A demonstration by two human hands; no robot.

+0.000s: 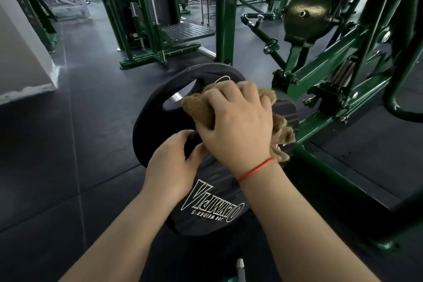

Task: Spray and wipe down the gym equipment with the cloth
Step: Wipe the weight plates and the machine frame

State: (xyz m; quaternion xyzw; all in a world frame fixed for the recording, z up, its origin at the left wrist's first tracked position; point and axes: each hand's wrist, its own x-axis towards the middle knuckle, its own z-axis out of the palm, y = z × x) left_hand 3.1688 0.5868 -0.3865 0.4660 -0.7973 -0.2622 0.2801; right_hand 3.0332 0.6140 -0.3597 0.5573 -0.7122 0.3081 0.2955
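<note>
white spray nozzle (240,269) pokes in at the bottom edge, nearest. left hand (174,165) curls its fingers into 1 grip slot of the weight plate (158,119), probably steadying it. right hand (235,121) clutches the bunched brown cloth (198,107) against the plate's face. cloth: soft, light, grab anywhere. plate: likely heavy, rigid, hold by the slots. round, no long axis. its face tilts toward the viewer, lettering upside down. green frame (320,75) behind.
</note>
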